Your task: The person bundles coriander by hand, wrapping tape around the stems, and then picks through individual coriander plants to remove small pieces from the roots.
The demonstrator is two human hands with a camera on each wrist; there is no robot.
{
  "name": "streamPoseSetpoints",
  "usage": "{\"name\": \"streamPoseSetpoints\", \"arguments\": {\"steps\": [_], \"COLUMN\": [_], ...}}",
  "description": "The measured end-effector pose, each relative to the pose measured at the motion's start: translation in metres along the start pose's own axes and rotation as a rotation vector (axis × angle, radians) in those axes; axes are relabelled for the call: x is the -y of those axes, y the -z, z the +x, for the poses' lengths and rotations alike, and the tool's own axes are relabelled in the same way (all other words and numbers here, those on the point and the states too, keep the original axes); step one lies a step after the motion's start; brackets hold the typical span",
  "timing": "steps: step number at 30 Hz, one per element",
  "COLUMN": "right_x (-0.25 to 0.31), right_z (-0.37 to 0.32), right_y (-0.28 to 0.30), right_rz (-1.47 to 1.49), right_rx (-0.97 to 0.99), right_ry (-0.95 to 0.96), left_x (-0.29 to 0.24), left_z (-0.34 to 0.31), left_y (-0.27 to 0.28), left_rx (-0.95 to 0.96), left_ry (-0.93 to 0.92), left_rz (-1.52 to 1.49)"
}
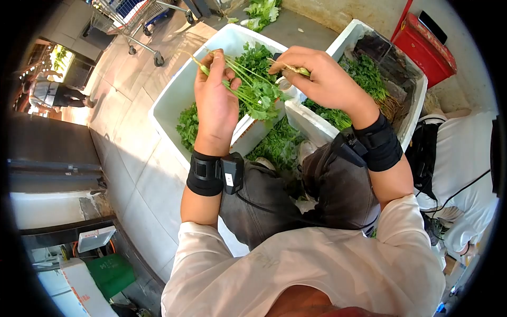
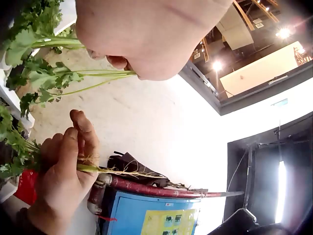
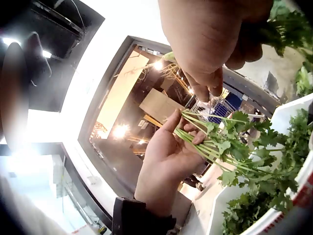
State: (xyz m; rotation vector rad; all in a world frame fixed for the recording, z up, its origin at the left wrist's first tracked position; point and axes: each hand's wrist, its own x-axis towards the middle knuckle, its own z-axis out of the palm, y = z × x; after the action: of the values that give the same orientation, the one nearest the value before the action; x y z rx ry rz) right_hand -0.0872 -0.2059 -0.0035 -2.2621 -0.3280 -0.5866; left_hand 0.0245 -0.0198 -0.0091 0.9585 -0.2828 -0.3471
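Left hand (image 1: 217, 105) grips slender green leafy stems (image 3: 210, 153), right hand (image 1: 328, 80) a pale-rooted green stalk (image 2: 88, 168); both likely light, bruisable, best held near the roots.

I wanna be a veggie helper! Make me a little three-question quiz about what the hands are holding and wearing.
1. What is the left hand holding?
A) a cup
B) green leafy stems
C) a hammer

2. True or false: there is a black band on each wrist.

3. Fill in the blank: the plant in the right hand has long, thin, stringy ____ hanging from one end.

Key: 1. B; 2. true; 3. roots
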Motion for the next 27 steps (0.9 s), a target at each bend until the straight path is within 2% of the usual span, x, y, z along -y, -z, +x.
{"name": "streamPoseSetpoints", "arguments": {"steps": [2, 4, 7, 11, 14, 17, 21, 24, 27], "right_x": [0.001, -0.002, -0.001, 0.007, 0.01, 0.007, 0.012, 0.011, 0.015], "right_z": [0.0, 0.001, 0.004, 0.005, 0.005, 0.006, 0.008, 0.009, 0.008], "right_y": [-0.004, -0.006, -0.007, -0.008, -0.007, -0.008, -0.008, -0.008, -0.006], "right_rz": [0.001, -0.017, -0.031, -0.03, -0.037, -0.073, -0.073, -0.054, -0.02], "right_rx": [-0.016, -0.017, -0.014, -0.045, 0.018, 0.094, 0.075, 0.069, 0.055], "right_ry": [-0.028, 0.083, 0.14, 0.126, 0.1, 0.157, 0.165, 0.191, 0.118], "left_x": [-0.001, -0.001, 0.0, -0.002, -0.001, 0.001, 0.004, 0.003, 0.008], "left_z": [-0.002, -0.003, -0.004, -0.009, -0.007, -0.004, -0.002, -0.005, -0.003], "left_y": [-0.001, -0.002, -0.005, -0.007, -0.005, -0.003, 0.003, 0.0, 0.0], "left_rx": [0.013, 0.035, 0.046, 0.032, 0.066, 0.058, 0.069, 0.106, 0.092], "left_ry": [0.005, 0.005, 0.017, 0.053, 0.093, 0.155, 0.183, 0.192, 0.153], "left_rz": [-0.005, -0.009, -0.017, -0.018, -0.1, -0.157, -0.157, -0.216, -0.193]}}
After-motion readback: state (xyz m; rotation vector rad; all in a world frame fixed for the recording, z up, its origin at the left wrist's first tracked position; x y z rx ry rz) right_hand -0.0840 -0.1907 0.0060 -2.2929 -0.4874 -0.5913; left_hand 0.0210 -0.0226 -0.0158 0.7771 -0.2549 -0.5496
